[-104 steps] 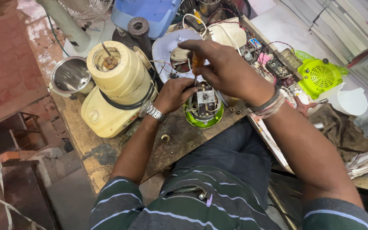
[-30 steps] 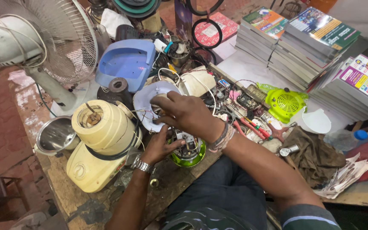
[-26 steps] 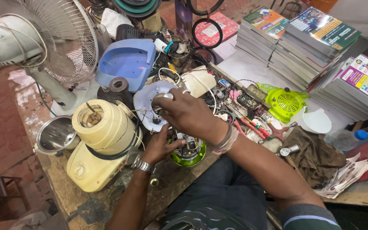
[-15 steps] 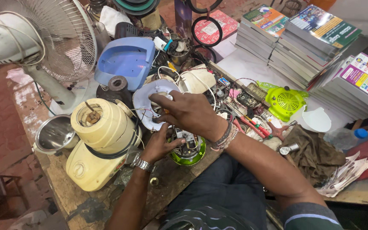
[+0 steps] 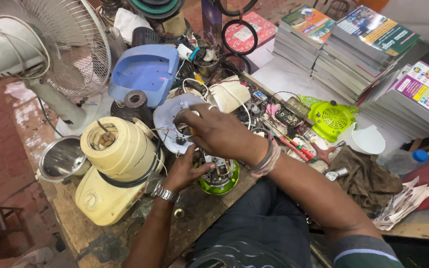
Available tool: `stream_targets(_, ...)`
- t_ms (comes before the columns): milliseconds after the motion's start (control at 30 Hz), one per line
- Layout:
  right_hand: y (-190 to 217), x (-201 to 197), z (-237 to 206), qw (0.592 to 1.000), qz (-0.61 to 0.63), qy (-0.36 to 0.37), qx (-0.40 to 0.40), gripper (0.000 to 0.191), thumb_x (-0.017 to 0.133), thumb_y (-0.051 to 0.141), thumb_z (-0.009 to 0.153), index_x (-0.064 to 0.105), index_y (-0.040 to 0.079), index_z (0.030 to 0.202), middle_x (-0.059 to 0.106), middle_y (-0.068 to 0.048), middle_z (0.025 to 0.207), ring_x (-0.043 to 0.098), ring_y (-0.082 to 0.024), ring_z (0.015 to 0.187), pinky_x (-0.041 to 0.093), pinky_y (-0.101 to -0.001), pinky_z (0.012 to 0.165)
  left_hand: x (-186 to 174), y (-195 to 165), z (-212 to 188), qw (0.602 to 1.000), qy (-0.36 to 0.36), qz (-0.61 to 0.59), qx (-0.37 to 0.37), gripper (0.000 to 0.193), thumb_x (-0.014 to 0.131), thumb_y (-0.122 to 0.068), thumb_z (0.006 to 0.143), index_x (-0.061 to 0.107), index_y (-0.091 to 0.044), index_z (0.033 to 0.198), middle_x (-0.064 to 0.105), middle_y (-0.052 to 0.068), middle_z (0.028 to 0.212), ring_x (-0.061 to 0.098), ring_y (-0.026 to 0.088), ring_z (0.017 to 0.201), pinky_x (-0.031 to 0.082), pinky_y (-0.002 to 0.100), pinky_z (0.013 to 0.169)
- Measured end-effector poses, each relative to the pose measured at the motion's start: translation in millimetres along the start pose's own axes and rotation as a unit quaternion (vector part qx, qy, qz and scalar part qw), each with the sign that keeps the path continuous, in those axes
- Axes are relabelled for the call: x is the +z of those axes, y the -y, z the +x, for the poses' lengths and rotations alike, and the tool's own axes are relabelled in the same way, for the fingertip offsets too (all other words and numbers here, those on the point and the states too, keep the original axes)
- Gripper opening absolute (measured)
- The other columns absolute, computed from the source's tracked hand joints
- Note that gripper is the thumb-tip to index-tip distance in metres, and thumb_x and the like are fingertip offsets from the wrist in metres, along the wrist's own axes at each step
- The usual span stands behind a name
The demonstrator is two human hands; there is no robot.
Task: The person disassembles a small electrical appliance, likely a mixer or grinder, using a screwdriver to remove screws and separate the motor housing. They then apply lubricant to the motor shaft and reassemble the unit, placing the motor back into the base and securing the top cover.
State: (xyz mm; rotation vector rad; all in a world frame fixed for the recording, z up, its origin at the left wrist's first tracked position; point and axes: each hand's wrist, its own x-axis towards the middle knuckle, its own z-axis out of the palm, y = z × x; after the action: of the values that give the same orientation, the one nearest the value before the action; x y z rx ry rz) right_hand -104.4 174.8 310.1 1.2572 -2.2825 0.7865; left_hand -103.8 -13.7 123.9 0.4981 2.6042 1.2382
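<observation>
Disassembly work is being carried out on a small motor unit [image 5: 218, 173] seated in a glossy green plastic base, resting on the worn wooden surface [image 5: 194, 218] at its near edge. The unit is being steadied by the left hand [image 5: 184, 171], whose grip is closed against the housing's side. A small part, too small to identify, is being pinched between the fingertips of the right hand [image 5: 219, 134] above a white disc-shaped cover [image 5: 170, 116] trailing thin wires. Judged from this, fine fingertip control is being called for next. A cream plastic mixer body [image 5: 115, 168] and a dull steel jar [image 5: 63, 159] are standing just beside.
</observation>
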Motion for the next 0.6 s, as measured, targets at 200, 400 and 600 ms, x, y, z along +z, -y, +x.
stream_targets(200, -16, -3, 5, 0.979, 0.177, 0.079, 0.068, 0.047, 0.068, 0.003, 0.09, 0.059, 0.014, 0.134, 0.071, -0.01, 0.112, 0.074, -0.025, 0.097, 0.059, -0.036, 0.084, 1, 2, -3, 0.999, 0.003, -0.043, -0.015, 0.093, 0.081, -0.043, 0.079, 0.034, -0.005, 0.149, 0.068, 0.024, 0.13, 0.067, 0.034, 0.123, 0.052, 0.043, 0.101)
stream_targets(400, 8, 8, -5, 0.989, -0.039, 0.08, 0.121, 0.048, 0.073, 0.019, 0.092, 0.057, 0.019, 0.137, 0.067, -0.007, 0.102, 0.068, -0.026, 0.096, 0.055, -0.0392, 0.083, 1, 5, -1, 0.999, -0.024, -0.006, 0.024, 0.087, 0.083, -0.045, 0.081, 0.04, -0.004, 0.145, 0.066, 0.025, 0.133, 0.065, 0.036, 0.124, 0.051, 0.045, 0.101)
stream_targets(600, -19, 1, 4, 0.973, 0.215, 0.078, 0.015, 0.05, 0.064, 0.002, 0.091, 0.053, 0.013, 0.138, 0.062, -0.015, 0.11, 0.065, -0.029, 0.099, 0.056, -0.0374, 0.085, 2, 7, -1, 0.999, -0.002, -0.025, -0.024, 0.092, 0.081, -0.048, 0.079, 0.037, -0.005, 0.148, 0.067, 0.023, 0.132, 0.065, 0.035, 0.125, 0.051, 0.044, 0.102)
